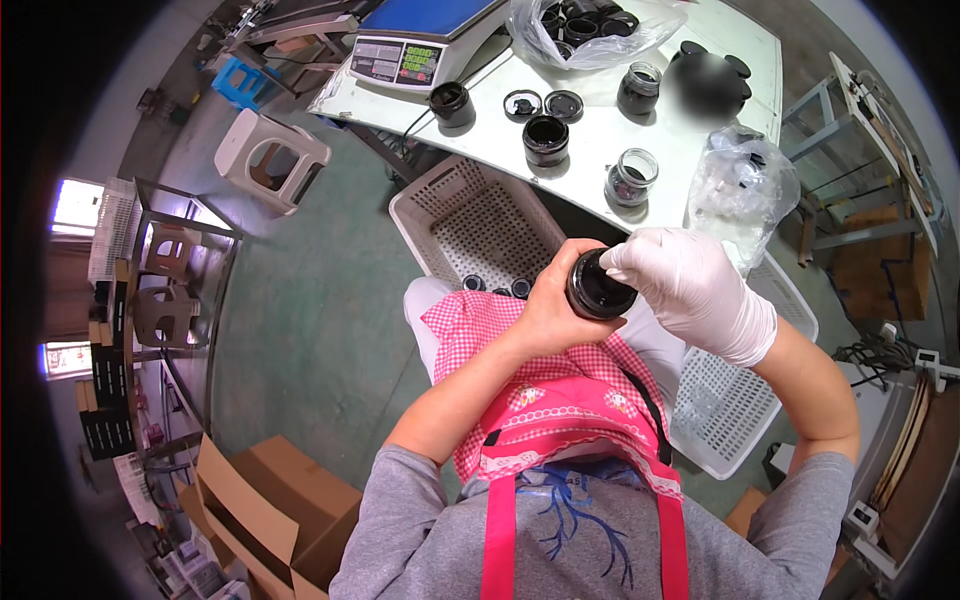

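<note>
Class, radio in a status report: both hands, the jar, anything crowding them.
Left hand bare, gripping dark jar from the side. Right hand gloved, fingers on jar's top. White basket directly beyond, more jars on table. Nothing blocking.

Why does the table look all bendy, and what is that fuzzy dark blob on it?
In the head view, the fisheye lens bends the white table edge and leaves black corners. The fuzzy blob is a blurred patch; I cannot tell what it is. The dark jar between the left hand and gloved right hand looks sharp.
</note>
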Action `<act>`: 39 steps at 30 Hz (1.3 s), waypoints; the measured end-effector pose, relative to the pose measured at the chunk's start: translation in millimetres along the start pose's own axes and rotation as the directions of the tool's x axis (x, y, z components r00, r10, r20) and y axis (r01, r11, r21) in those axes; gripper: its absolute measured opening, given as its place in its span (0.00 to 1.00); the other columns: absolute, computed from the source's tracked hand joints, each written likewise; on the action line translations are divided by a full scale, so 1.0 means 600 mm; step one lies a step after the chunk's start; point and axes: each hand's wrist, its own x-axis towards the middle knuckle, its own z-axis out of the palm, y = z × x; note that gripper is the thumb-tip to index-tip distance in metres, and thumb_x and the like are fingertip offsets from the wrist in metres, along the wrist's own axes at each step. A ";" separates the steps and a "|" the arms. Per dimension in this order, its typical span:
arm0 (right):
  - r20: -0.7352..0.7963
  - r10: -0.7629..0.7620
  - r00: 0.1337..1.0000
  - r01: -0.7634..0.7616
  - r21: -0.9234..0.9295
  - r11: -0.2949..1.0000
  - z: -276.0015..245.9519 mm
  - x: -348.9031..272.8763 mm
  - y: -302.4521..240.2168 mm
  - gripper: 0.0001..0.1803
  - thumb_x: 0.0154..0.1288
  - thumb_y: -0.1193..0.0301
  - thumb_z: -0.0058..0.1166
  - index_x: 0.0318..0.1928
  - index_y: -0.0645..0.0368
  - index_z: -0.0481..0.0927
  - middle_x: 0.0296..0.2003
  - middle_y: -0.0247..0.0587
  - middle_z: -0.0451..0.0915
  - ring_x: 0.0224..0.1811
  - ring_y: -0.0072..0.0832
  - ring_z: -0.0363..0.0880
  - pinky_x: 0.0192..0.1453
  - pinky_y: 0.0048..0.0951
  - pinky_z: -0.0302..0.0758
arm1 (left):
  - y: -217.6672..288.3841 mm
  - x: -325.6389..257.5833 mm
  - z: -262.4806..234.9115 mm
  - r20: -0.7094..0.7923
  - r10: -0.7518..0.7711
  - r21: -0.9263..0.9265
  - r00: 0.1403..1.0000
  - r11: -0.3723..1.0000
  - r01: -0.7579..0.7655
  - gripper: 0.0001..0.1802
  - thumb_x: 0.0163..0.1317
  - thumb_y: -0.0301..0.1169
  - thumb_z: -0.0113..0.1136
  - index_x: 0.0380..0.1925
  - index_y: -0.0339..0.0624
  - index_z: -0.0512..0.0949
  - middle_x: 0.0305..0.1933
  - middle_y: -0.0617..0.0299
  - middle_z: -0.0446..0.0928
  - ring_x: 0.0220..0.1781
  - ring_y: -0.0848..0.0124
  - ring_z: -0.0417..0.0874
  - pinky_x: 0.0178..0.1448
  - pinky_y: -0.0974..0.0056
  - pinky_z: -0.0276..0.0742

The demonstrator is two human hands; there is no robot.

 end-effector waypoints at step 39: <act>0.007 -0.156 0.988 0.156 -0.138 0.978 0.003 -0.001 -0.003 0.11 0.56 0.78 0.62 0.41 0.58 0.79 0.29 0.43 0.79 0.32 0.41 0.82 0.36 0.37 0.79 | 0.000 -0.007 -0.002 -0.009 0.000 0.022 1.000 1.000 0.000 0.47 0.39 0.29 0.84 0.61 0.44 0.69 0.55 0.58 0.78 0.59 0.67 0.80 0.65 0.60 0.76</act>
